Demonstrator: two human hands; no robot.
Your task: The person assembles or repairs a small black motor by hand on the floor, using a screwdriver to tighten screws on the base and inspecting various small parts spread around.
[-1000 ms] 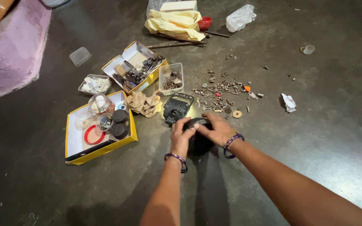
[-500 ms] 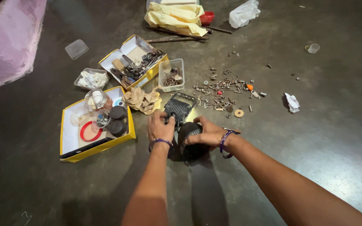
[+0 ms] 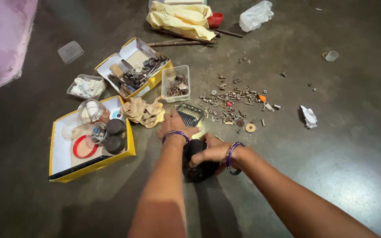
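Note:
My right hand (image 3: 211, 150) grips a black rounded object (image 3: 198, 168) that rests on the dark floor just in front of me. My left hand (image 3: 176, 125) lies further forward with its fingers spread, touching the near edge of a dark ribbed grille piece (image 3: 190, 114). It holds nothing that I can see. Both wrists wear purple bands. A crumpled beige rag (image 3: 143, 111) lies just left of my left hand.
A yellow-edged box (image 3: 62, 154) with jars, black lids and a red ring sits at left. Behind it are a second yellow box (image 3: 131, 55) of tools and a clear tub (image 3: 176, 84) of screws. Loose screws and washers (image 3: 232, 101) lie scattered at right. Pink fabric (image 3: 3, 39) is far left.
My left hand has left the black object and moved forward to the grille piece. My right hand keeps hold of the black object. The view has shifted slightly.

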